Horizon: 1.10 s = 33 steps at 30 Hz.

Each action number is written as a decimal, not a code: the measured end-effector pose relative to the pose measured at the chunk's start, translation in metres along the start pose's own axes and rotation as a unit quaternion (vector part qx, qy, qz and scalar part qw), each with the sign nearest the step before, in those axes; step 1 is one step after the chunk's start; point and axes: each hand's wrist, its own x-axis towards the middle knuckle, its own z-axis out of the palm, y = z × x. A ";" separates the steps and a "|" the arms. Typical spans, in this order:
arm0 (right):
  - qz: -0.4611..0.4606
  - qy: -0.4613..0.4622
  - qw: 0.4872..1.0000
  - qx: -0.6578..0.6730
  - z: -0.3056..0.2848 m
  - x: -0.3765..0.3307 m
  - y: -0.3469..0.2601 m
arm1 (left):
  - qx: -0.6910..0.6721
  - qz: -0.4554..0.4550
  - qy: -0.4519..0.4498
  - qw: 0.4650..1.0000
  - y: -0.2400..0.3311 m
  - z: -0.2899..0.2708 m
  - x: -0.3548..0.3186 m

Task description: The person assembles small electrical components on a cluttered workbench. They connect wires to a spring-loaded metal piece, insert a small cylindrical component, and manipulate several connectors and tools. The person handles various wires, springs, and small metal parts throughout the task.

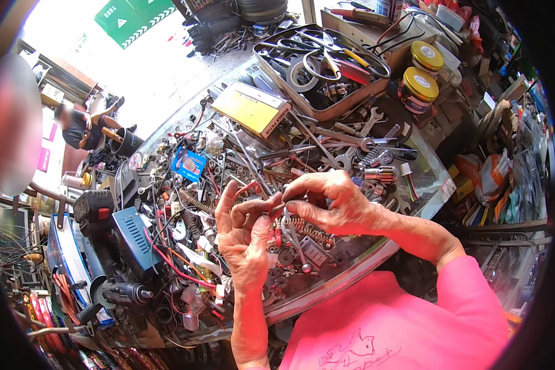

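My left hand [245, 237] and my right hand [339, 202] meet above the cluttered glass-topped counter [345, 274]. The fingertips of both hands are closed together around something small and dark, too hidden to name. Part of my left hand's fingers stick up while the thumb presses in. The right thumb and forefinger form a pinch. Just below the hands lie a coil spring [314, 231], a metal lever with a ball end [296, 243], a grey rectangular block [315, 251] and several small loose parts.
A metal tray [317, 114] with scissors and tape stands at the far side, beside two yellow-lidded tins [420, 84]. A yellow-and-white box [251, 108] lies before it. Wrenches [345, 137] are to the right; a blue metal box [137, 237] and power tool [123, 291] are left. A person [80, 126] sits beyond.
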 end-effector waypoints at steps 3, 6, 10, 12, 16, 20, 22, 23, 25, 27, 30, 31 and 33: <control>0.018 -0.040 0.999 -0.019 -0.001 -0.001 -0.003 | 0.039 0.008 -0.030 0.999 0.002 0.000 0.000; 0.004 -0.022 0.999 -0.024 0.000 -0.001 -0.002 | 0.053 0.010 -0.056 0.997 0.003 -0.003 -0.001; 0.109 0.032 0.989 0.091 -0.001 -0.001 -0.003 | 0.022 0.018 -0.048 0.998 0.001 -0.002 0.001; 0.109 0.029 0.990 0.087 -0.001 0.000 -0.005 | 0.032 0.016 -0.056 0.998 0.002 -0.002 0.001; -0.016 -0.010 1.000 -0.012 0.000 0.000 0.005 | 0.043 0.006 -0.083 0.996 0.001 -0.002 -0.001; 0.017 -0.064 0.998 -0.007 -0.006 0.002 0.004 | 0.040 0.007 -0.113 0.993 0.000 -0.007 -0.001; 0.035 -0.075 0.996 0.021 -0.007 0.002 0.005 | 0.040 -0.006 -0.090 0.995 0.004 -0.002 -0.002; 0.061 -0.083 0.994 0.039 -0.008 0.003 0.002 | 0.040 -0.013 -0.079 0.996 0.005 -0.001 -0.003; 0.114 -0.097 0.986 0.076 -0.011 0.006 -0.005 | 0.047 -0.009 -0.082 0.995 0.006 -0.003 -0.003; 0.172 -0.110 0.970 0.134 -0.012 0.007 -0.005 | 0.032 -0.003 -0.080 0.996 0.007 -0.003 -0.003; 0.210 -0.105 0.953 0.190 -0.013 0.005 -0.003 | 0.039 -0.016 -0.084 0.996 0.001 -0.009 -0.002; 0.202 -0.100 0.957 0.184 -0.012 0.003 0.003 | 0.029 -0.022 -0.050 0.998 0.002 -0.004 -0.002; 0.216 -0.091 0.954 0.186 -0.013 0.004 -0.002 | 0.082 -0.055 -0.026 0.995 0.002 -0.006 -0.004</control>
